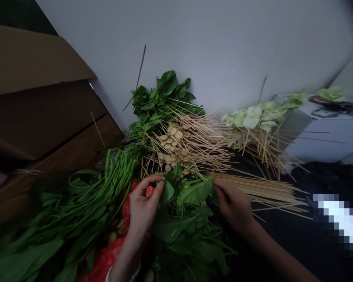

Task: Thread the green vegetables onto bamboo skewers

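A small leaf [168,191] sits above the loose greens [188,231], pinched by my left hand [144,197]; my right hand [233,199] curls at a long leaf [195,192], but from here I cannot tell its grip; beyond lie skewered slices [173,143], with bare sticks [270,192] to the right and leafy stems [120,168] to the left

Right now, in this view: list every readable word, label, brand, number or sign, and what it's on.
None readable.
Cardboard box: no legible print on the sides that show.
Red plastic: no legible lettering on the part in view.
Green leaves at the hands: no tag or label visible.
Pixelated patch, right edge: too coarse to tell whether it holds any text.
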{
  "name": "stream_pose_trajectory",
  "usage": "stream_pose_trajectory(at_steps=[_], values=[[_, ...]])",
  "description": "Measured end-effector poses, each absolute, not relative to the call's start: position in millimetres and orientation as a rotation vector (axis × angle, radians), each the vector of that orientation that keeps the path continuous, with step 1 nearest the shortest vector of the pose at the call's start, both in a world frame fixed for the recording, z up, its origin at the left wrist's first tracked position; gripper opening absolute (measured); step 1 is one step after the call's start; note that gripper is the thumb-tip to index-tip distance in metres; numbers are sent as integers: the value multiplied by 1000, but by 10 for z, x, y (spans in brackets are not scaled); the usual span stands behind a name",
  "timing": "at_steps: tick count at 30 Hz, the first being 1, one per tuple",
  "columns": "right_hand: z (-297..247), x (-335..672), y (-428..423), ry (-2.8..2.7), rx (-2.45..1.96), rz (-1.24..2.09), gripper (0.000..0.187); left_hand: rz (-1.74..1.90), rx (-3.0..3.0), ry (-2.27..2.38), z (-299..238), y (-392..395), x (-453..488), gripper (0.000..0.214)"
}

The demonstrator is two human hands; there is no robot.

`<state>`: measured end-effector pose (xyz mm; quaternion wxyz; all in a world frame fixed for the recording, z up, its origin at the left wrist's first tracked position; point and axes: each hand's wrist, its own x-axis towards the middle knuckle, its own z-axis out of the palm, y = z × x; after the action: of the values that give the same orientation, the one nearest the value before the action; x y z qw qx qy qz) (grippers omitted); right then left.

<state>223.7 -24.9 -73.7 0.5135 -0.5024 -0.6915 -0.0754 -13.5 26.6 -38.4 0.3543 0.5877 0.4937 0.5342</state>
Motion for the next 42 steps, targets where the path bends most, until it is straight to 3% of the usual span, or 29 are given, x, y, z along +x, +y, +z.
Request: stream_pose_trajectory(at_steps=[5,10,33,42], values=[[-787,2141,-296,-1749,-1143,-131,18,1317,955,1032,-387,220,-84,29],[-838,2066,-336,-1830,-1064,-94,24,1190,794,1027,-564,258,-31,38],[-898,1980,-380,-1960,-1110,-175,34,966,1200,1008,-608,190,66,17],[-910,1935,-373,-1922,-1114,-47,20,957,1512,1019,-626,116,181,20]])
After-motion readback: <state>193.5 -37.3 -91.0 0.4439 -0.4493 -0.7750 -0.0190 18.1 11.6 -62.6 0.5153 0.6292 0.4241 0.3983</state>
